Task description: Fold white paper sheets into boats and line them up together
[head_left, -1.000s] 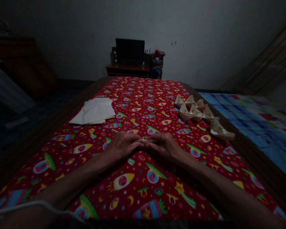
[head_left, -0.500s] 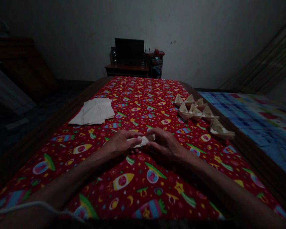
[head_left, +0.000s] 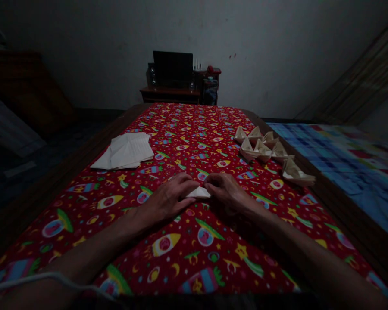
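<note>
A small piece of folded white paper (head_left: 198,193) lies low on the red patterned cloth, its narrow end pointing right. My left hand (head_left: 174,194) covers its left part, fingers across the top and thumb along the near side. At the far right end, my right hand (head_left: 225,189) has its fingers curled together against the paper's edge; the fingertips are partly hidden. To the left is a stack of flat paper sheets (head_left: 126,150). Several folded paper boats (head_left: 261,148) stand grouped on the right, with one boat (head_left: 297,173) nearer to me.
The red cloth (head_left: 194,241) with rockets and stars covers the dark wooden table. A white cable (head_left: 51,275) crosses over my left forearm. Beyond the table's far end stand a monitor (head_left: 173,66) and speakers on a desk. A checked blue surface (head_left: 326,159) lies at right.
The folded paper has gone from being held between both hands, slightly raised, to lying flatter on the cloth. My left hand has turned palm down over it; my right fingers have curled in.
</note>
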`<state>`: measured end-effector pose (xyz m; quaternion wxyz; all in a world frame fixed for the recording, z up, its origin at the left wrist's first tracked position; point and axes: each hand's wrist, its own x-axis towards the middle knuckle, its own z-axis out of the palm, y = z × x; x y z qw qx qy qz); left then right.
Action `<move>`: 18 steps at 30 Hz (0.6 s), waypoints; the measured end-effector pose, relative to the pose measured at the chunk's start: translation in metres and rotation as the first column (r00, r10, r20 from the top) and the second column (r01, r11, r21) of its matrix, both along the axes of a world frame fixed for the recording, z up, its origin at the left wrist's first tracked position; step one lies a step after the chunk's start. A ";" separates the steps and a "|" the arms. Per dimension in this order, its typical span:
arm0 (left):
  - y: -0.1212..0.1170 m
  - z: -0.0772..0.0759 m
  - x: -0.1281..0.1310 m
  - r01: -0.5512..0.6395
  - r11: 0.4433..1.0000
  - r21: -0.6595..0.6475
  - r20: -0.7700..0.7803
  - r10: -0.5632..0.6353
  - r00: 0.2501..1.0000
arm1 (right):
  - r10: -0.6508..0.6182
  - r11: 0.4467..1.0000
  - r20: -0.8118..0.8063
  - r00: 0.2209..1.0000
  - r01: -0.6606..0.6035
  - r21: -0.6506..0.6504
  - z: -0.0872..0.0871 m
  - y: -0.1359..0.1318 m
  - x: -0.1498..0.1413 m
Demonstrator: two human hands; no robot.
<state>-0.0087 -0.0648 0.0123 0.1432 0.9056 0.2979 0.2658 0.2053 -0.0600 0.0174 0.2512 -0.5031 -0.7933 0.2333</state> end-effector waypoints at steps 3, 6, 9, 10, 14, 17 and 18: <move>0.000 -0.004 0.003 -0.021 1.000 0.022 -0.043 0.022 0.999 | -0.059 0.990 0.125 0.990 0.043 0.132 -0.002 -0.005 0.002; -0.001 -0.004 0.005 -0.011 0.998 0.068 -0.091 0.017 0.996 | -0.042 0.947 0.246 0.968 -0.040 0.320 0.002 -0.010 0.005; -0.001 -0.002 0.006 -0.004 0.997 0.083 -0.113 0.014 0.994 | 0.096 0.926 0.264 0.960 -0.183 0.330 0.010 -0.013 0.006; -0.001 -0.002 0.006 -0.002 0.997 0.082 -0.113 0.012 0.994 | 0.163 0.920 0.269 0.949 -0.245 0.306 0.012 -0.013 0.006; -0.001 0.000 0.003 0.019 0.995 0.094 -0.152 -0.005 0.988 | 0.294 0.862 0.386 0.874 -0.417 0.288 0.012 -0.011 0.005; -0.002 0.002 0.001 0.039 0.991 0.127 -0.245 -0.007 0.969 | 0.305 0.785 0.491 0.816 -0.507 0.355 0.006 -0.012 0.005; -0.002 0.002 0.000 0.040 0.990 0.134 -0.278 -0.001 0.961 | 0.300 0.756 0.515 0.803 -0.529 0.385 0.004 -0.013 0.005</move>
